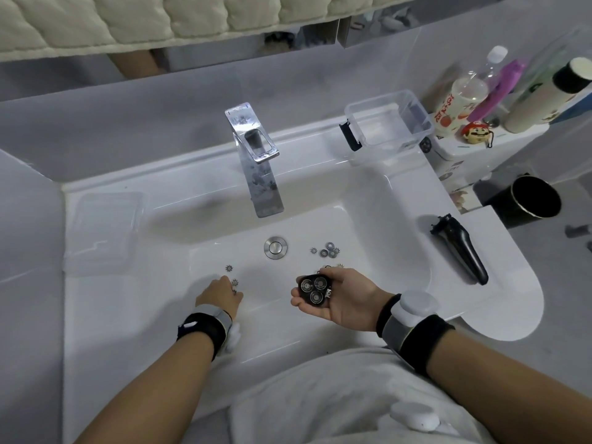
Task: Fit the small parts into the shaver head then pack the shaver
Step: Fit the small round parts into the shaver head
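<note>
Shaver head (313, 290) cradled cups-up in your right hand (344, 298), ready for filling. Left hand (221, 298) fingers (237, 295) narrow, pinching at cutters (234, 282) in sink (368, 200); grip unclear. Shaver body (461, 249) waits on rim.

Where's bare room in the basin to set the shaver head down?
Free: basin floor left of the left hand, and the near strip in front of both hands. Crowded: small cutters right of the drain, more by the left hand. Right hand holds the shaver head.
</note>
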A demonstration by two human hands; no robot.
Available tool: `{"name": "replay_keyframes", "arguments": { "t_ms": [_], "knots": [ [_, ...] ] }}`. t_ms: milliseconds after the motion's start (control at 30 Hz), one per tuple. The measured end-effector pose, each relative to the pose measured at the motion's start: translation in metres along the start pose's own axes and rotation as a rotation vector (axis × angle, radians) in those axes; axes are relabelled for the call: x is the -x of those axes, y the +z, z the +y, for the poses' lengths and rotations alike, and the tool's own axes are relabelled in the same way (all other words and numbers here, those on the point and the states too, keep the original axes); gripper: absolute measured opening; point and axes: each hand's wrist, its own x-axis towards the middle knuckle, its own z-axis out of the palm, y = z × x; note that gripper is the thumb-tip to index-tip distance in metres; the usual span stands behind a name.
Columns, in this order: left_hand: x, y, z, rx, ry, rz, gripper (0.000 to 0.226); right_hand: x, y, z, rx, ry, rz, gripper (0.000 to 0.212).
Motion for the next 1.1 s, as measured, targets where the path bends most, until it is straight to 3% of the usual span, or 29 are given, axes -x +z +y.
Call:
{"name": "replay_keyframes", "arguments": {
  "t_ms": [233, 400, 700, 1100],
  "knots": [
    [0.01, -0.009, 0.004, -0.021, 0.012, -0.018, 0.021, 0.0, -0.002, 0.002, 0.003, -0.003, 0.004, 0.045],
    [0.035, -0.027, 0.017, 0.295, 0.096, 0.05, 0.008, -0.001, -0.002, 0.002, 0.028, 0.005, 0.004, 0.046],
    [0.103, -0.063, 0.053, 0.707, 0.402, 0.006, 0.019, 0.001, 0.005, -0.002, 0.078, 0.006, -0.037, 0.043],
    [0.132, -0.067, 0.075, 0.685, 0.586, 0.127, 0.016, 0.001, 0.01, -0.004, 0.173, 0.015, -0.112, 0.045]
  ]
}}
